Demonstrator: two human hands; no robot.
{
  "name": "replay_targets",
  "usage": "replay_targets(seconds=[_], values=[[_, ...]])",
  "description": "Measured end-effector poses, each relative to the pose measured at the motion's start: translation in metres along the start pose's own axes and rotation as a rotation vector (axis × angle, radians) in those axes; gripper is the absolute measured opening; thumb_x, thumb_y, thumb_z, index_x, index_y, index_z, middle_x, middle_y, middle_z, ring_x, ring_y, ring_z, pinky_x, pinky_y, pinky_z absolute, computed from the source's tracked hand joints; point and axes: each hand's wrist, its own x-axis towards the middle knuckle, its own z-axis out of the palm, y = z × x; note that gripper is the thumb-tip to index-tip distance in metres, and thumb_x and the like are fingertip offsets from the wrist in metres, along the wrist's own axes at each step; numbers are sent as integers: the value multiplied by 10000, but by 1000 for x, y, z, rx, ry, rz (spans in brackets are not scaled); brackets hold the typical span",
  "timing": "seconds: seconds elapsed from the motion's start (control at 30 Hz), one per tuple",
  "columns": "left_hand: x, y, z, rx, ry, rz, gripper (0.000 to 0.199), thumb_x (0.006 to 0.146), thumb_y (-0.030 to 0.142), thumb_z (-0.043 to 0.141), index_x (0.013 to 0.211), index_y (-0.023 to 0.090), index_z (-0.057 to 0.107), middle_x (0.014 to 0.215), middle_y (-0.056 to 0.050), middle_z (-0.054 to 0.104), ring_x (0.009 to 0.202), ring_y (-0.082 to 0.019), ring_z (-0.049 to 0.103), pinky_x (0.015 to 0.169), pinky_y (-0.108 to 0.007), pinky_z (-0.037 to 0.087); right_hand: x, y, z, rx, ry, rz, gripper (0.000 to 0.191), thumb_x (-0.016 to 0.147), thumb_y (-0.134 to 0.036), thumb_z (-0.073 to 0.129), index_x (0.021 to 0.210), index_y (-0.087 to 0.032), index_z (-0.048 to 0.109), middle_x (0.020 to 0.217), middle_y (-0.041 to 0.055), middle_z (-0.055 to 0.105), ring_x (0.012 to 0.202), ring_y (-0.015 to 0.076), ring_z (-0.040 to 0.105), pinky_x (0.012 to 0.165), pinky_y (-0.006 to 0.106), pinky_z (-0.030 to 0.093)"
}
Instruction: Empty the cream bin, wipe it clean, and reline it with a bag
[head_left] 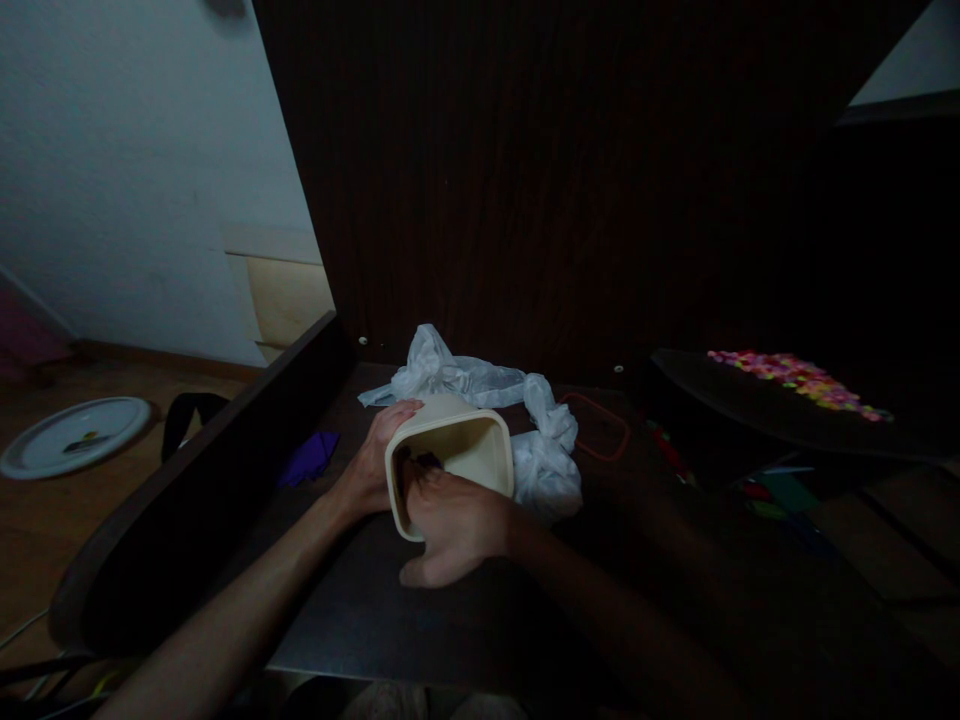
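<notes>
A cream-coloured container [489, 452] lies tilted on the dark shelf [337, 610], its open mouth facing me. My left hand [375, 455] is closed round its left side. My right hand [454, 525] reaches into the mouth with the thumb outside; its fingertips are hidden inside, near something small and dark [429, 460] that I cannot make out. Behind the container lies a crumpled white plastic bag [442, 370], and another knotted white bag [547, 465] touches its right side.
A purple folded piece [309, 458] lies left of the container, beside the raised shelf side [225, 440]. An orange band [607, 430] is to the right. Farther right, colourful small pieces [802, 380] sit on a dark surface. A white round lid [75, 437] is on the floor.
</notes>
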Motion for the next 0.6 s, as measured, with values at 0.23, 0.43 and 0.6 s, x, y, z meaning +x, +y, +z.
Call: replay_targets(seconds=[0.23, 0.43, 0.6], values=[[-4, -10, -3, -121, 15, -68, 823, 749, 448, 830, 1448, 267, 434, 1391, -151, 585, 1316, -363, 571, 1097, -589, 482, -12, -18, 7, -61, 132, 24, 655, 831, -269, 628, 1318, 149, 501, 1226, 331, 636, 1065, 339, 667, 961, 408, 526], [-4, -9, -7, -115, -33, -179, 793, 752, 478, 812, 1418, 222, 467, 1403, -175, 573, 1330, -383, 553, 1104, -611, 468, -14, -37, 11, -57, 222, 206, 708, 795, -140, 574, 1427, 138, 415, 1196, 288, 676, 1043, 334, 685, 924, 412, 563], [-4, -11, -6, -98, -18, -117, 828, 737, 480, 823, 1432, 229, 450, 1396, -174, 579, 1325, -386, 556, 1111, -609, 465, -14, -49, 24, -94, 300, 305, 636, 768, -67, 600, 1379, 85, 514, 1246, 261, 684, 1108, 298, 686, 990, 369, 555]])
